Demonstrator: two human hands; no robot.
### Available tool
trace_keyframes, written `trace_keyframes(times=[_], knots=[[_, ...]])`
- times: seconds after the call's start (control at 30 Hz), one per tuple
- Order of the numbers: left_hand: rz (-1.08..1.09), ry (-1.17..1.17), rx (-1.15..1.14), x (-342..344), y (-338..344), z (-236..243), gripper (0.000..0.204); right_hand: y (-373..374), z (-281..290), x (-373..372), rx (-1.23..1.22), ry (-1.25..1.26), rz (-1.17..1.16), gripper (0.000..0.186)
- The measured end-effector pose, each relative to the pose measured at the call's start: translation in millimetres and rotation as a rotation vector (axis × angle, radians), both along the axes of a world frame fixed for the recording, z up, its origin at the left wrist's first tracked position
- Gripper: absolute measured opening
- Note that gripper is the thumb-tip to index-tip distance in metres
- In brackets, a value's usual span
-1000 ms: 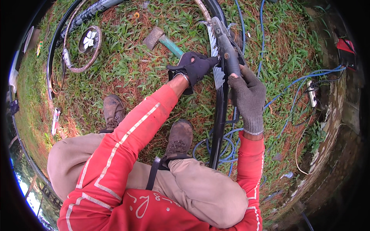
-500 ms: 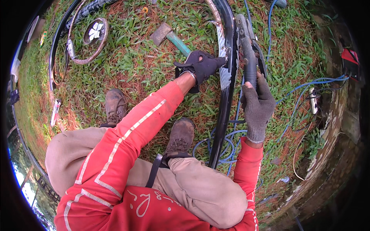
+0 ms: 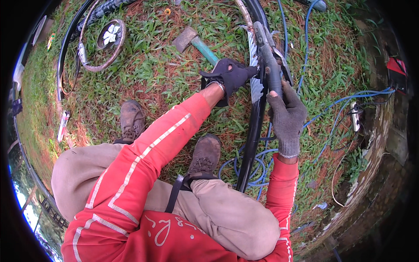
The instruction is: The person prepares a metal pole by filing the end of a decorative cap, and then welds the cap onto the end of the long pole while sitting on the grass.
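My left hand (image 3: 231, 77), in a black glove, pinches the silver leaf-shaped metal piece (image 3: 256, 89) with its outstretched finger at the side of the curved black tube (image 3: 248, 168). The hand's underside is hidden. In a grey knit glove, my right hand (image 3: 288, 114) is closed round the handle of a large dark grey clamp (image 3: 271, 65), plier-like with two long arms. The clamp lies over the tube's right side, close to my left fingertip. Whether its jaws grip the tube cannot be told.
A hammer (image 3: 205, 50) with a green handle lies on the grass beyond my left hand. Scrolled metalwork (image 3: 104, 66) with a white flower stands far left. Blue cable (image 3: 262, 163) coils beside the tube and runs to a red-and-black box (image 3: 396, 74). A white power strip (image 3: 355, 117) is at right.
My right hand has moved the clamp left and slightly down, from beside the tube to over its right side. My left hand stays almost where it was.
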State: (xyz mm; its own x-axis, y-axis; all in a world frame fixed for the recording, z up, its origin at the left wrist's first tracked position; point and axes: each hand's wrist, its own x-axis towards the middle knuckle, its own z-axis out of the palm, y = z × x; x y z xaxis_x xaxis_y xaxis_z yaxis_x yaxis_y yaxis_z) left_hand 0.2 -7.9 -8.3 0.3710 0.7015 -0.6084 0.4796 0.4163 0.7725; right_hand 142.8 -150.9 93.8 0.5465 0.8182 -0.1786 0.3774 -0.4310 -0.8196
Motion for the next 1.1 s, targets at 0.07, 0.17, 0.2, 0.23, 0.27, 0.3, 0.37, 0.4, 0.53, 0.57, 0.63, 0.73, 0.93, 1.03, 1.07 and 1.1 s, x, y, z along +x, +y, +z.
trace_keyframes(times=[0.07, 0.17, 0.2, 0.23, 0.27, 0.3, 0.37, 0.4, 0.53, 0.57, 0.63, 0.73, 0.93, 1.03, 1.07, 1.1], knots=[[0.004, 0.002, 0.003, -0.4, 0.2, -0.8, 0.05, 2.6, 4.2, -4.4, -0.023, 0.033, 0.0, 0.048], [0.012, 0.011, 0.0, -0.1, 0.0, -1.2, 0.051, 3.8, 3.4, -6.6, -0.004, 0.04, 0.005, 0.046], [0.016, 0.019, -0.007, 0.0, 0.0, -0.9, 0.052, 4.1, 3.0, -6.8, 0.005, 0.039, 0.007, 0.046], [0.015, 0.019, -0.008, -0.1, -0.1, -0.6, 0.052, 4.3, 3.3, -7.0, -0.002, 0.045, 0.002, 0.046], [0.018, 0.021, 0.002, -0.3, -0.4, -0.3, 0.052, 4.5, 3.3, -7.1, -0.009, 0.051, -0.003, 0.046], [0.019, 0.022, 0.013, 0.0, -0.3, 0.4, 0.052, 4.4, 3.3, -6.6, -0.009, 0.05, -0.004, 0.046], [0.008, 0.017, 0.012, 0.0, 0.5, 1.7, 0.052, 4.1, 3.1, -5.5, -0.017, 0.027, 0.009, 0.045], [-0.002, 0.013, 0.011, -0.3, 0.7, 2.0, 0.052, 4.9, 3.6, -5.8, -0.017, 0.027, 0.008, 0.045], [-0.062, 0.067, 0.062, -0.8, 4.3, 5.0, 0.051, 6.0, 4.4, -6.7, -0.01, 0.027, 0.041, 0.043], [-0.043, 0.066, 0.044, -1.8, 2.9, 6.5, 0.05, 5.6, 3.7, -6.8, 0.011, 0.025, 0.056, 0.042], [-0.006, 0.06, 0.007, -1.6, 0.1, 8.1, 0.049, 4.4, 2.5, -6.3, -0.005, 0.017, 0.041, 0.043], [0.001, 0.032, 0.002, 0.3, 0.7, 6.3, 0.047, 3.2, -0.2, -3.8, -0.016, -0.015, 0.032, 0.043], [0.025, -0.014, 0.006, 1.8, -0.9, 6.3, 0.046, 3.0, -3.7, -2.3, 0.064, -0.257, 0.117, 0.047], [0.032, -0.037, 0.004, -6.2, 1.6, 3.1, 0.045, 7.3, 3.2, -9.8, 0.099, -0.561, 0.23, 0.05], [0.071, -0.029, 0.009, -6.1, -1.6, 1.1, 0.043, 8.0, 4.9, -12.5, 0.068, -0.637, 0.248, 0.052], [0.034, -0.017, -0.032, -4.2, -1.1, 3.1, 0.045, 4.4, -2.1, -4.3, 0.127, -0.595, 0.233, 0.05]])
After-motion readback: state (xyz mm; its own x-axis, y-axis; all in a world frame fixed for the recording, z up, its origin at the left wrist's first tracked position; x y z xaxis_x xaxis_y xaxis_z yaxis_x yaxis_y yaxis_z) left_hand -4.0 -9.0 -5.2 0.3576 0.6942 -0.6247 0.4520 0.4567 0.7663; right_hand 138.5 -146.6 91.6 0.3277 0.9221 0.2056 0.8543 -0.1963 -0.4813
